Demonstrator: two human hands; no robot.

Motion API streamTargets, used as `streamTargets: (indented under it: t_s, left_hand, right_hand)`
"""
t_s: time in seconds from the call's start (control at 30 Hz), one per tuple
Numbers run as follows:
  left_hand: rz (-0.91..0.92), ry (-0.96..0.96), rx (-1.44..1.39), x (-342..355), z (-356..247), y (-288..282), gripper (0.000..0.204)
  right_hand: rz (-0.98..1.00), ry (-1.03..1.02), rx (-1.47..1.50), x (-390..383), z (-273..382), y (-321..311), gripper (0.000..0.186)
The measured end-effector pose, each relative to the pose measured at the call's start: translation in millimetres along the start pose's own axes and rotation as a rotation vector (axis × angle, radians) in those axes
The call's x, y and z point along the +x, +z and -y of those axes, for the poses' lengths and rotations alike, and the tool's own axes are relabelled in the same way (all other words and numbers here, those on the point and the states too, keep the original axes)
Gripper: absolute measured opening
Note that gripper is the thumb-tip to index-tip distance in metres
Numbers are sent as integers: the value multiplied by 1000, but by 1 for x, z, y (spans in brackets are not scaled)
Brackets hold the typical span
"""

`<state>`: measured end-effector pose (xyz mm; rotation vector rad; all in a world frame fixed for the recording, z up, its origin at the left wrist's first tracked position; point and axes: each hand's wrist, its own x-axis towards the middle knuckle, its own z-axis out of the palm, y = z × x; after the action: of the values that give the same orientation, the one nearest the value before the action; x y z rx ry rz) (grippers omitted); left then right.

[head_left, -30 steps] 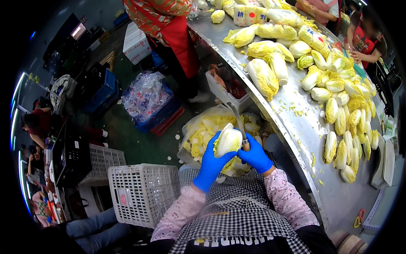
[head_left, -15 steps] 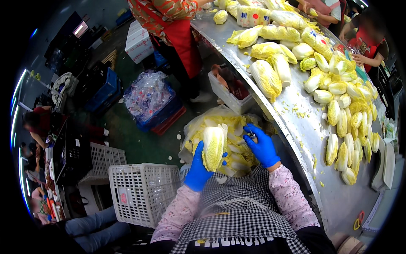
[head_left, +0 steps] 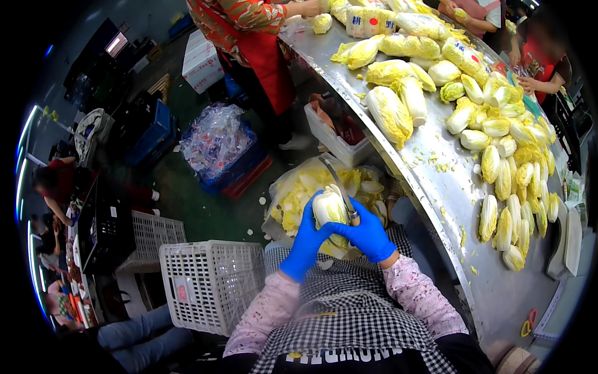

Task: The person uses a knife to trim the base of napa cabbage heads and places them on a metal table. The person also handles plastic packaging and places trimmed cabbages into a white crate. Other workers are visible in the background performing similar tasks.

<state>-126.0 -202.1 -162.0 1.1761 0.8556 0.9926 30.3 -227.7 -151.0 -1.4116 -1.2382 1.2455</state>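
Cabbage trimmed in hand beside the steel bench.

Over a bag of leaves, the left hand wraps its grip round the cabbage; the right hand clenches a knife. A slip could drive the blade into the left glove.

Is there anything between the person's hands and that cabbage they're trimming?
Nothing visible. The left hand is wrapped around the cabbage, gripping it directly. The right hand holds a knife against the cabbage's right side. Only the blue gloves lie between skin and leaf.
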Motion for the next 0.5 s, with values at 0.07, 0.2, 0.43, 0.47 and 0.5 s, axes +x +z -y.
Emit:
streamTargets:
  t_s: [0.07,0.2,0.43,0.47,0.5]
  left_hand:
    - [22,-75,-196,0,10,-9,63]
    - [23,-167,-366,-2,10,-15,65]
    - [54,-42,-68,1,-9,-11,67]
    - [23,-39,-97,1,-7,-11,68]
    - [-8,-36,-126,2,-2,-11,70]
  right_hand:
    - [62,59,-22,-3,16,-7,68]
    - [150,151,-26,-3,18,-21,64]
    - [40,-115,-291,4,1,-16,63]
    - [41,-66,-303,6,2,-15,64]
    - [19,-72,-302,9,2,-12,64]
